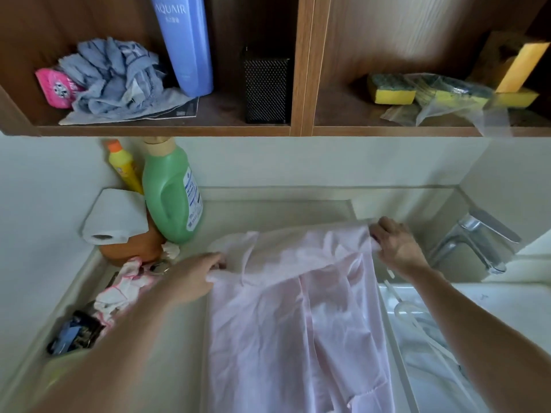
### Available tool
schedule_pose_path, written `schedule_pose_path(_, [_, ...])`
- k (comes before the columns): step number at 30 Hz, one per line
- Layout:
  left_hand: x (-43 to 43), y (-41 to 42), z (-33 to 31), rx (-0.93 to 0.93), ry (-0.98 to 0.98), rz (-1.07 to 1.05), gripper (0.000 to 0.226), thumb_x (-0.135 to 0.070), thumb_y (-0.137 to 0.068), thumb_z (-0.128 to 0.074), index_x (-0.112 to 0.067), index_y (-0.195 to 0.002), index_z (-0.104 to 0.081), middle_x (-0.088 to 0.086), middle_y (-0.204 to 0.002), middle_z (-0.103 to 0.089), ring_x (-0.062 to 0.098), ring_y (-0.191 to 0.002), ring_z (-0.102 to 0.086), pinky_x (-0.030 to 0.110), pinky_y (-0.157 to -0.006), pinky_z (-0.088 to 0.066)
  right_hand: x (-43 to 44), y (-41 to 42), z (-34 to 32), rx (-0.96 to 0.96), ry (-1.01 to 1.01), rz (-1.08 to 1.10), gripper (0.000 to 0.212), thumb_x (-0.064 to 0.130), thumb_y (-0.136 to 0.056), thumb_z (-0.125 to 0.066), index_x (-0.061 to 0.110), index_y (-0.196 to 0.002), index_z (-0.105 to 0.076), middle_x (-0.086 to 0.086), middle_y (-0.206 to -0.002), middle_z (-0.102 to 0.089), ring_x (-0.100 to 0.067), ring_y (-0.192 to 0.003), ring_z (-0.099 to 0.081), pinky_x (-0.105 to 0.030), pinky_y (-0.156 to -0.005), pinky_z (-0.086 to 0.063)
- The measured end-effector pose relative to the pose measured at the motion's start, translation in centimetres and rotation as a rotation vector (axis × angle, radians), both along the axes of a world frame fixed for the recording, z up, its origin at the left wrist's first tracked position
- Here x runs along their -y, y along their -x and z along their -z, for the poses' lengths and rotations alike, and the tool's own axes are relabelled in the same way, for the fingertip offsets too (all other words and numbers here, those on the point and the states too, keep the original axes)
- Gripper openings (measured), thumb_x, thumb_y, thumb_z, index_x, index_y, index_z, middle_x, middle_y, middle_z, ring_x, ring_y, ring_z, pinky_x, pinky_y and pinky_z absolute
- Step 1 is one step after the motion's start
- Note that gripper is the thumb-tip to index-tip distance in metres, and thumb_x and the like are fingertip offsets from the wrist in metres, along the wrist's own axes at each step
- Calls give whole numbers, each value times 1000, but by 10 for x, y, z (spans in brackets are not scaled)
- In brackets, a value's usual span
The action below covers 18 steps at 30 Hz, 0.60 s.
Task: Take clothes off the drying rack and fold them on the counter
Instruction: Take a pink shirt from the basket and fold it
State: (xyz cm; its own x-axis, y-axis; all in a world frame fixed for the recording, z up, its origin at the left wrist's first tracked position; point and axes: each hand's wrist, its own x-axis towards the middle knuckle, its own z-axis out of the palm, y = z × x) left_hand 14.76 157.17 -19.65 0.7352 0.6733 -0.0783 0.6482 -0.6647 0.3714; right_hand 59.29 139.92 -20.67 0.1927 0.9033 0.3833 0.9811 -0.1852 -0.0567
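2 hands on 1 pink garment (292,308), laid flat on counter (179,338). Long axis runs back-to-front: held end points at counter's back edge, other end runs toward near edge and out of frame at bottom. Right side of garment lies along counter's right edge, just beside sink (492,305). Fabric wrinkled, w/ lengthwise folds down the middle; the far part is stretched crosswise betw. the hands.

Left hand (193,278) at garment's far-left corner, grasping bunched fabric there. Right hand (396,248) at far-right corner, fingers curled tight around the fabric edge, clenched on it. Both forearms bare.

White hanger (411,314) lies in sink. Chrome faucet (474,236) at sink's back right.

Counter's back-left corner: green detergent bottle (171,195), yellow bottle (125,166) behind it, paper roll (114,216) on top of orange-brown pot (134,248). Along left edge: crumpled white cloth w/ pink trim (125,287), then dark item (74,332), too blurred to ID.

Wood shelf (167,131) above: grey towel (116,76), blue bottle (185,43), black mesh holder (267,87) in left bay; yellow sponges (390,89) in right bay.
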Motion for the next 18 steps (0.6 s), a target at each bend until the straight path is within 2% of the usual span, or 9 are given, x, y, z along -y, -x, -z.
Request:
schedule_pose_path(1, [13, 6, 12, -56, 68, -3, 27, -13, -81, -66, -34, -93, -53, -20, -91, -58, 7, -81, -58, 19, -63, -42, 14, -2, 18, 13, 135, 5, 40, -4, -64, -61, 9, -101, -66, -12, -94, -61, -38, -77, -63, -39, -63, -50])
schedule_pose_path(3, [34, 15, 30, -135, 199, 7, 20, -16, -82, -62, -31, -91, -52, -14, -95, -61, 12, -85, -61, 23, -68, -46, 33, 2, 42, 21, 494, -70, 38, 0, -71, -63, 8, -108, -69, -14, -112, -64, -38, -104, -64, -40, -81, -56])
schedule_pose_path(4, [39, 19, 35, -165, 245, 13, 21, -16, -82, -61, -32, -95, -54, -12, -99, -61, 13, -89, -62, 27, -74, -49, 39, 8, 43, 0, 662, -76, 29, 6, -79, -61, 13, -105, -69, -12, -117, -61, -34, -116, -57, -36, -87, -52])
schedule_pose_path(6, [38, 22, 31, -236, 333, 6, 26, -24, -82, -62, -34, -105, -57, -12, -106, -62, 10, -94, -62, 29, -82, -51, 46, 18, 24, -123, 817, -15, 11, 16, -91, -53, 22, -86, -61, -6, -107, -54, -27, -114, -54, -27, -79, -39])
schedule_pose_path(8, [31, 19, 19, -257, 443, -41, 21, -40, -81, -61, -38, -102, -61, -16, -103, -65, 4, -93, -62, 26, -83, -51, 44, 22, 3, -371, 792, 79, 18, 12, -94, -51, 19, -86, -65, -5, -102, -60, -25, -104, -59, -23, -72, -35])
schedule_pose_path(10, [26, 6, 10, -128, 453, -122, 18, -47, -83, -62, -36, -96, -66, -13, -99, -67, 6, -89, -64, 26, -81, -51, 36, 19, -11, -661, 499, 216, 27, 14, -97, -50, 20, -79, -69, -6, -93, -71, -26, -89, -68, -27, -69, -46])
schedule_pose_path(12, [20, -9, 10, 115, 254, -273, 21, -35, -87, -69, -26, -107, -66, -5, -104, -67, 12, -85, -64, 28, -77, -50, 22, 22, -15, -868, 178, 337, 33, 34, -100, -50, 19, -79, -71, -6, -84, -74, -29, -80, -70, -35, -76, -55])
schedule_pose_path(15, [8, -26, 16, 254, -9, -431, 49, -30, -87, -74, -16, -129, -54, 8, -125, -56, 25, -105, -61, 40, -93, -49, 3, 37, -5, -858, 240, 459, 40, 54, -94, -54, 19, -104, -70, -9, -102, -69, -32, -97, -68, -34, -83, -54])
schedule_pose_path(18, [-3, -33, 21, 125, 69, -543, 70, -40, -83, -77, -15, -140, -44, 11, -134, -52, 33, -125, -50, 43, -100, -42, -9, 44, 8, -897, 272, 488, 33, 48, -92, -61, 20, -108, -67, -6, -99, -66, -28, -95, -66, -32, -80, -52])
